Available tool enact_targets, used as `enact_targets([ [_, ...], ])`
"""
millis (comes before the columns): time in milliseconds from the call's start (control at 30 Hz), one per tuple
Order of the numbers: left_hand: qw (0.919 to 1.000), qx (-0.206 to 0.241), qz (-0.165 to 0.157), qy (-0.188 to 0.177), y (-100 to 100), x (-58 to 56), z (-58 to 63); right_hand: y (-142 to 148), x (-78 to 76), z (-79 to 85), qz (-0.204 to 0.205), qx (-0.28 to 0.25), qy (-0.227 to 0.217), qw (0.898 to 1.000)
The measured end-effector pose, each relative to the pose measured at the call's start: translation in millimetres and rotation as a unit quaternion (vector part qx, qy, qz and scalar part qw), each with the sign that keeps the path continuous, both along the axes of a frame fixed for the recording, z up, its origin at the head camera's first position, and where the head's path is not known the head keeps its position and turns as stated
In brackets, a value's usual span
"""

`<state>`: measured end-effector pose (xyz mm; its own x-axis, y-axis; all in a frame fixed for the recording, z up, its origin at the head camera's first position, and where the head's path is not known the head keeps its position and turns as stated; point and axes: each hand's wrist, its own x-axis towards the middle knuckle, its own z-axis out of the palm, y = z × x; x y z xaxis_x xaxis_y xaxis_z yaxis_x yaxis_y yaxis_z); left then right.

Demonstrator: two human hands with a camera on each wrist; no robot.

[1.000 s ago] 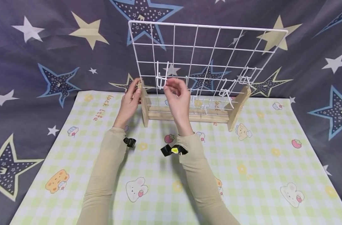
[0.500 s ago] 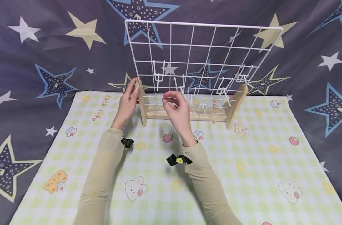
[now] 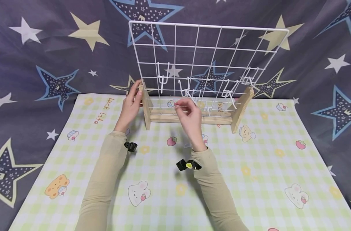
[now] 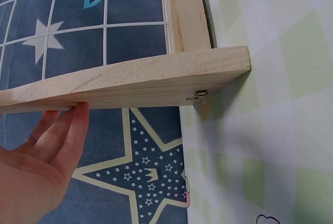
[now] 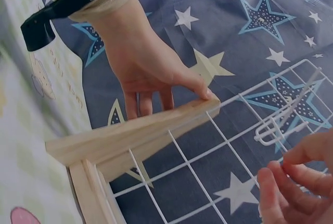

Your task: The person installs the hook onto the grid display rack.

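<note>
A white wire grid panel (image 3: 210,26) stands in a wooden base. My left hand (image 3: 130,107) holds the base's left side piece (image 3: 146,110), thumb at its upper end and fingers along the outer face, as the left wrist view shows on the wood (image 4: 156,83). My right hand (image 3: 192,120) hovers before the grid's lower part, fingers loosely bent, thumb close to the fingertips, and nothing shows between them. A white double-wire hook (image 3: 162,78) hangs at the grid's left. Another white hook (image 3: 185,92) lies just above my right fingers.
More white hooks hang on the grid's right, one (image 3: 228,93) low and one (image 3: 247,78) near the right side piece (image 3: 242,110). Below is a checked, printed tablecloth (image 3: 221,192). A dark star-patterned cloth (image 3: 91,64) rises behind the rack.
My right hand has come away from the left hook, moving down and then right to below the neighbouring hook. The left hook's prong now points down. My left hand stays on the side piece.
</note>
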<state>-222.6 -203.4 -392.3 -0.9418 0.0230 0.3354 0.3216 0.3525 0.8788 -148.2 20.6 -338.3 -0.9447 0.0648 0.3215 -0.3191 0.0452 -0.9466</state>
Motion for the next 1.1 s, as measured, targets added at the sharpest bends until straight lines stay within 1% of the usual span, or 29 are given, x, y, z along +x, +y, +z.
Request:
enact_targets([
  [133, 1.0, -0.003, 0.002, 0.0, -1, 0.1, 0.8, 6, -2.1, -2.1, -0.034, -0.019, -0.011, 0.999],
  [167, 1.0, -0.004, 0.003, 0.0, -1, -0.8, -0.3, 7, -2.8, -2.3, -0.041, -0.028, -0.012, 0.999],
  [200, 1.0, -0.003, 0.005, 0.0, -3, -3.7, -4.1, 9, -3.6, -2.4, -0.047, -0.04, -0.01, 0.998],
  [300, 0.9999, -0.004, 0.01, 0.002, -4, -5.6, -7.4, 12, -5.2, -3.1, -0.055, -0.076, 0.006, 0.996],
  [367, 0.9999, -0.005, 0.011, 0.005, -5, -6.4, -8.8, 13, -6.0, -3.6, -0.052, -0.089, 0.022, 0.994],
  [433, 0.9999, -0.004, 0.012, 0.006, -5, -6.5, -9.6, 13, -6.2, -4.0, -0.044, -0.084, 0.038, 0.995],
  [600, 0.9999, -0.005, 0.012, 0.0, -5, -6.0, -8.6, 11, -5.4, -3.7, -0.019, -0.044, 0.055, 0.997],
  [667, 1.0, -0.002, 0.007, -0.004, -4, -4.6, -5.9, 10, -4.9, -3.0, -0.013, -0.034, 0.058, 0.998],
  [833, 0.9999, 0.001, -0.006, -0.01, 4, 10.2, 14.0, 9, -6.9, -2.5, -0.017, -0.033, 0.068, 0.997],
  [900, 0.9999, -0.002, -0.007, -0.012, 7, 15.8, 21.1, 9, -12.1, -7.7, -0.021, -0.036, 0.077, 0.996],
  [1067, 0.9999, -0.006, -0.008, -0.012, 7, 18.2, 23.7, 11, -24.7, -21.1, -0.03, -0.033, 0.104, 0.994],
  [1100, 0.9999, -0.006, -0.008, -0.011, 7, 18.1, 23.3, 11, -25.3, -21.5, -0.032, -0.035, 0.11, 0.993],
])
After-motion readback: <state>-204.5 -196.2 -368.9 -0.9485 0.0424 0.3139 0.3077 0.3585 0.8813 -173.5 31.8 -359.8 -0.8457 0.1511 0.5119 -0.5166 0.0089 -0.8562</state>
